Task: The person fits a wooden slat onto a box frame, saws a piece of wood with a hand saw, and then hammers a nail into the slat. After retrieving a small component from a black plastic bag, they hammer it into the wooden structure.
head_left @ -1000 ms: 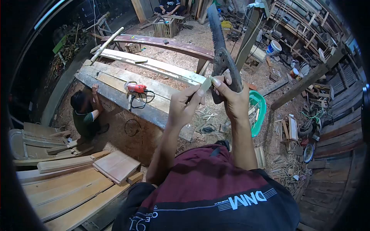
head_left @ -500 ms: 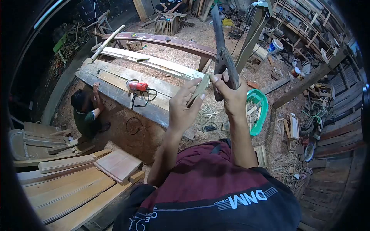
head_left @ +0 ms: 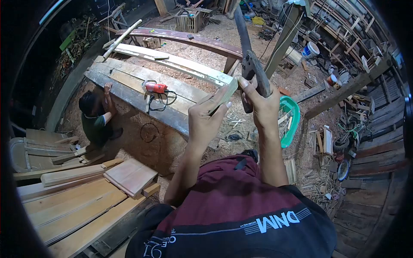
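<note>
My left hand (head_left: 206, 118) is closed round a short, pale greenish piece of wood (head_left: 229, 92), which points up toward my other hand. My right hand (head_left: 263, 103) grips the dark handle of a handsaw (head_left: 254, 71), its blade rising toward the top of the view. The thumb and a finger of that same hand are at the upper end of the wood piece. The saw's handle is beside the wood, to its right.
A red power tool (head_left: 155, 87) lies on a plank bench (head_left: 129, 101). Beside it crouches another person (head_left: 97, 118). A green basin (head_left: 294, 122) stands at right, near a wooden post (head_left: 284, 38). Stacked boards (head_left: 81, 202) lie at lower left.
The wood piece in my left hand has turned a little and shows a broader face. My view has shifted slightly, and both hands remain close together.
</note>
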Motion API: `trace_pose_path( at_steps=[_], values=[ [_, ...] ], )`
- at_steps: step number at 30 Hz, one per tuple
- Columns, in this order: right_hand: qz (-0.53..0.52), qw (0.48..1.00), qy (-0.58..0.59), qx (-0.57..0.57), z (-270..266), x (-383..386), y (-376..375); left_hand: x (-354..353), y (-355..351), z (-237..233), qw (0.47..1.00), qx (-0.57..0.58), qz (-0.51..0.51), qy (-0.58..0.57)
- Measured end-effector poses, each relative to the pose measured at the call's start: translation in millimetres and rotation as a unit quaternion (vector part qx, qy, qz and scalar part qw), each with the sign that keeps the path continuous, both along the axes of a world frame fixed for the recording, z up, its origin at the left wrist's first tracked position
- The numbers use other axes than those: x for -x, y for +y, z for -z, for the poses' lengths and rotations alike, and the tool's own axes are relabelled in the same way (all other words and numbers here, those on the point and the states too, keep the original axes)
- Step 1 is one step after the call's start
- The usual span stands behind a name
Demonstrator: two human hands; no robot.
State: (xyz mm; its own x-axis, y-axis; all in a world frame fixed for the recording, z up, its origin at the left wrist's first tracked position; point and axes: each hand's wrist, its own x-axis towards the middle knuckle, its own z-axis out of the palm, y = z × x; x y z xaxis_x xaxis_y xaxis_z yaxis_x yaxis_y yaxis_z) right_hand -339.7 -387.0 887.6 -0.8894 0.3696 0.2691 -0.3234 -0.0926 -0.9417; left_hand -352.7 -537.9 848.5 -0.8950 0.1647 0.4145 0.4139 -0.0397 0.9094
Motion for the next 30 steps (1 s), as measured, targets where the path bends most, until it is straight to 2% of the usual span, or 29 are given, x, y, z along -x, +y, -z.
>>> trace_pose_path(
  at_steps=[6,9,15,20,24,27,30],
  values=[
    [-0.028,0.999,0.013,0.024,1.2,-1.0,-8.4,-10.6,-3.5,4.6,0.999,-0.018,-0.024,0.01],
    [-0.037,0.999,0.008,0.013,5.6,-0.3,-13.3,-17.5,-10.1,5.8,0.997,-0.047,-0.003,-0.062],
    [-0.046,0.999,-0.012,-0.005,10.1,1.7,-24.0,-27.8,-22.5,-3.2,0.997,0.017,-0.005,-0.072],
    [-0.027,0.999,-0.024,-0.017,19.7,10.2,-16.4,-22.8,-14.5,5.1,0.996,-0.015,0.017,-0.085],
    [0.002,0.998,-0.057,0.035,25.4,9.6,-3.9,-19.5,-6.4,-2.5,0.983,-0.036,0.035,-0.175],
    [-0.001,0.995,-0.035,0.093,39.2,7.4,13.1,-11.4,2.6,6.1,0.98,-0.032,0.045,-0.192],
    [-0.025,0.987,0.003,0.157,58.6,7.5,32.2,1.6,16.2,31.9,0.988,-0.013,0.031,-0.151]
  ],
)
